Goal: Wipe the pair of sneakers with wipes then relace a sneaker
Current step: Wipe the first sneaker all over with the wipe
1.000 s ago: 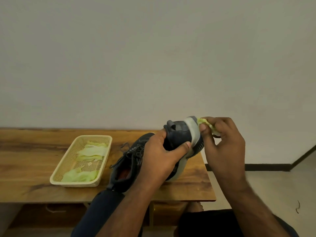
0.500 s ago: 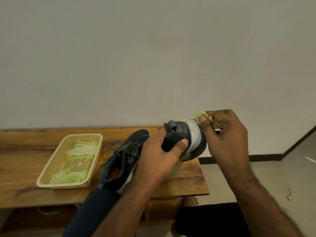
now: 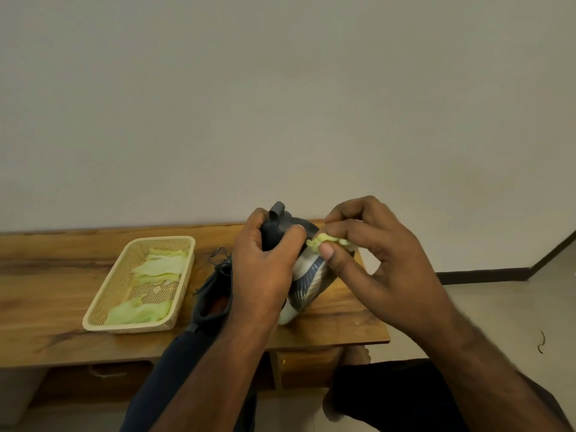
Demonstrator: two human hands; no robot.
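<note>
A person's left hand (image 3: 265, 272) grips the heel of a dark sneaker (image 3: 307, 275), holding it sole-outward above a wooden desk (image 3: 46, 291). The right hand (image 3: 374, 263) pinches a crumpled green wipe (image 3: 328, 242) between thumb and fingers, pressed against the pale sole near the heel. The wiping step appears to be under way; relacing seems not yet begun. The next move likely calls for drawing the wipe along the sole while the left hand steadies the shoe. The second sneaker (image 3: 215, 291) lies on the desk beneath the left forearm, laces visible. A cream basket (image 3: 103, 307) holding more wipes sits to the left, well apart. The held sneaker hangs near the desk's right edge, with open floor beyond.
</note>
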